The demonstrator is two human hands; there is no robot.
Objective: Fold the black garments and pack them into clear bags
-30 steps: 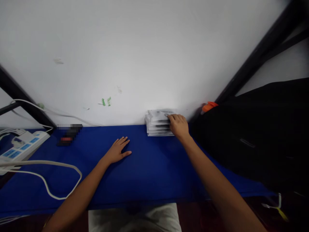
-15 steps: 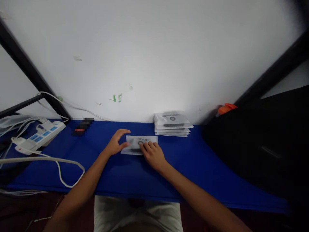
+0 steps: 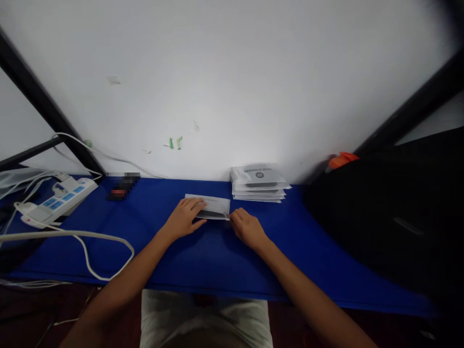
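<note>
A frosted plastic pouch (image 3: 217,208) with dark lettering and something dark inside lies on the blue table in front of me. Across its left part rests my left hand (image 3: 185,217), fingers spread flat over the pouch and thumb along its near edge. My right hand (image 3: 247,226) pinches the near right corner of the same pouch between closed fingers. Behind and to the right stands a stack of similar pouches (image 3: 259,178), the top one printed with a logo.
A white power strip (image 3: 60,203) with plugs and a looping white cable (image 3: 87,251) occupy the left side. A pixelated dark object (image 3: 123,186) lies near the wall. On the right is a large black item (image 3: 384,222) with an orange piece (image 3: 343,160) beside it.
My left hand has come down onto the pouch's left part. My right hand has moved from the pouch's top to its near right corner and pinches it. The pouch has shifted slightly left.
</note>
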